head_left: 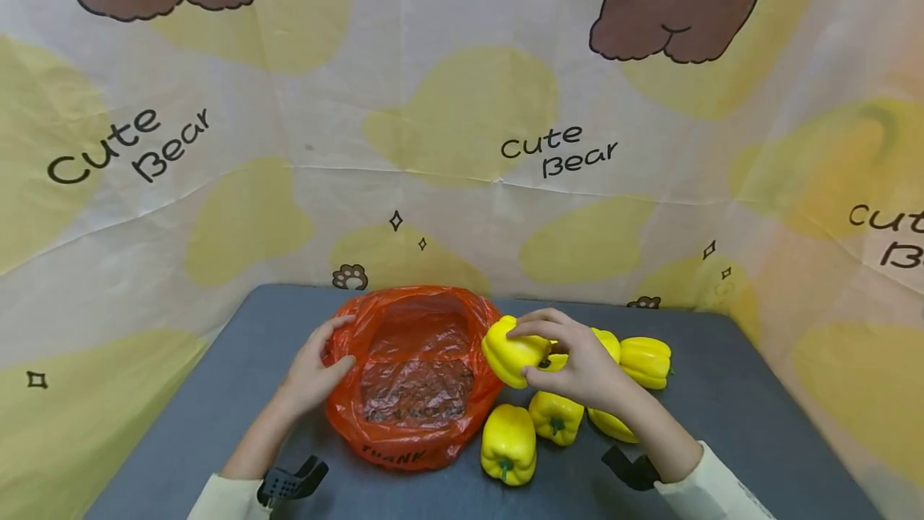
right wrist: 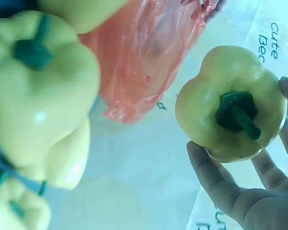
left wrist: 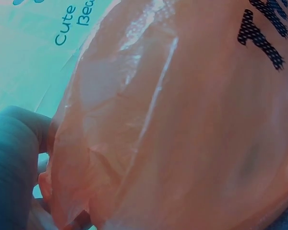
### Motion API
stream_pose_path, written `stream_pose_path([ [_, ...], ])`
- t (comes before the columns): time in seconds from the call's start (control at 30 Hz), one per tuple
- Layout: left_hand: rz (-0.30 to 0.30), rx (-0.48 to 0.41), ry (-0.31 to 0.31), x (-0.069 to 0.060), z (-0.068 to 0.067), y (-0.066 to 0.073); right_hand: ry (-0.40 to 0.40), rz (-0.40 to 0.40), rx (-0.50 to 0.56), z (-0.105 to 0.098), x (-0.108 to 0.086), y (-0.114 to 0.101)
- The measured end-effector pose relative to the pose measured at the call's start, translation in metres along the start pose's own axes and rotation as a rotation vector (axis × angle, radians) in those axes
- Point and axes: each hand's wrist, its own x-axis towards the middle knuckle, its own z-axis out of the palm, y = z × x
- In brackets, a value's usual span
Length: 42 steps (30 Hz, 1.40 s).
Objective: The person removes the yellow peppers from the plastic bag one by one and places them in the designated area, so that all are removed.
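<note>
A red plastic bag (head_left: 415, 456) sits on the table with its mouth wide and facing up; black lettering shows on its front. My left hand (head_left: 318, 363) holds the bag's left rim, and in the left wrist view its fingers (left wrist: 14, 163) curl at the translucent film. Above the bag's right rim, my right hand (head_left: 581, 355) grips a yellow bell pepper (head_left: 514, 351) between thumb and fingers. The right wrist view shows that pepper's green stem (right wrist: 237, 115) toward the camera. Several other yellow peppers lie right of the bag, partly behind the right hand.
The grey-blue table (head_left: 722, 440) carries the loose peppers, among them a front pepper (head_left: 508, 444), a middle pepper (head_left: 556, 417) and a far-right pepper (head_left: 646, 362). Behind the table hangs a printed cloth (head_left: 447, 215) with bears and lettering.
</note>
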Motion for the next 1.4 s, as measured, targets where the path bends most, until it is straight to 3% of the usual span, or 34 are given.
stream_pose_path([
  [0.2,0.0,0.012,0.0,0.001,0.001,-0.001,0.044,0.006,-0.028,-0.009,-0.034,0.004],
  [0.47,0.002,-0.015,-0.02,0.002,0.001,-0.002,0.095,-0.072,0.015,-0.015,-0.079,0.007],
  [0.67,0.006,-0.055,-0.03,0.002,-0.002,-0.001,0.075,-0.037,0.092,-0.008,-0.11,0.017],
  [0.83,0.023,-0.042,-0.033,0.003,-0.003,-0.001,0.008,0.01,0.2,-0.001,-0.13,0.028],
  [1.1,0.025,-0.027,-0.03,0.003,-0.001,-0.003,-0.129,0.192,0.314,0.007,-0.141,0.041],
  [1.4,0.016,-0.028,-0.046,0.0,0.0,-0.002,-0.183,0.244,0.312,0.016,-0.137,0.045],
])
